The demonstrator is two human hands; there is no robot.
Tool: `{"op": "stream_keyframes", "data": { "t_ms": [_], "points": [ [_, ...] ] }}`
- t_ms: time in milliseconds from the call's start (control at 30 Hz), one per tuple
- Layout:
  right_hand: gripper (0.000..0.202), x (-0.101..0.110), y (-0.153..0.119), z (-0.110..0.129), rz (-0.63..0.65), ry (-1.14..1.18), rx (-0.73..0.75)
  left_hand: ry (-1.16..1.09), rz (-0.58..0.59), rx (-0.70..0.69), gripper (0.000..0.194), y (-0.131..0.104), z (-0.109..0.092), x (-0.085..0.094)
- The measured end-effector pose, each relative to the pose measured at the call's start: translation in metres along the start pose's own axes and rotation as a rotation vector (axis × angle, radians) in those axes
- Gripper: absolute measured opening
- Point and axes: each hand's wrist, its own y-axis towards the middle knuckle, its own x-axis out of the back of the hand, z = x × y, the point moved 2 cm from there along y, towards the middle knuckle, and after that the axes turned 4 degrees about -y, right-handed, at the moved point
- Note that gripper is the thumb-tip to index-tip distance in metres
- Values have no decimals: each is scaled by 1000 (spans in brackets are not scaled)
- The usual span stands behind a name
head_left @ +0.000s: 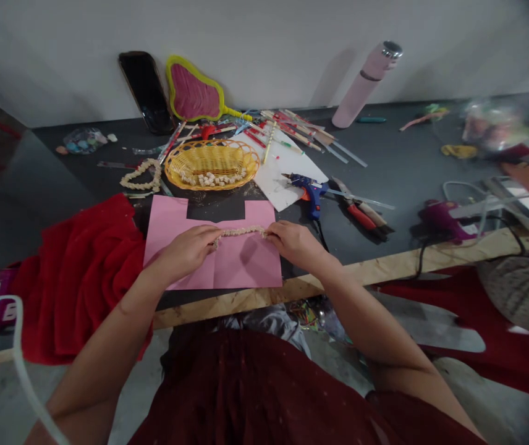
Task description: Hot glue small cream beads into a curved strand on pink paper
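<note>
A short string of pale beige beads or chips [243, 232] is stretched between my two hands, just above a pink paper sheet [176, 216]. My left hand [193, 247] pinches its left end, and my right hand [295, 243] pinches the right end. Creases cross the sheet, and its far edge has a rectangular notch. Behind it stands a yellow woven basket [211, 151] with loose pale pieces [213, 179] inside. Left of the basket lies a heart-shaped loop [141, 176] of similar pieces.
To the right lie a blue glue gun [311, 191], red-handled pliers [364, 216] and white paper [292, 170] under scattered sticks. A pink bottle [366, 86] and a phone [144, 89] stand near the wall. Red cloth [83, 266] hangs over the table's left front edge.
</note>
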Motion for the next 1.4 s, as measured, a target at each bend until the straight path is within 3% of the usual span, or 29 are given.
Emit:
{"op": "stream_keyframes", "data": {
  "t_ms": [700,933,1100,1233,1400],
  "points": [
    [18,-3,-1,2,-4,4,-33,7,-3,-10,41,2,0,0],
    [15,3,7,-7,11,75,39,9,6,-21,39,2,-3,5],
    [37,4,11,-12,1,115,75,23,9,-23,39,3,-5,6],
    [35,3,14,-12,14,87,167,30,24,-21,38,3,-6,8],
    [33,2,16,-10,29,88,180,37,46,-21,37,4,-6,10]
  ]
}}
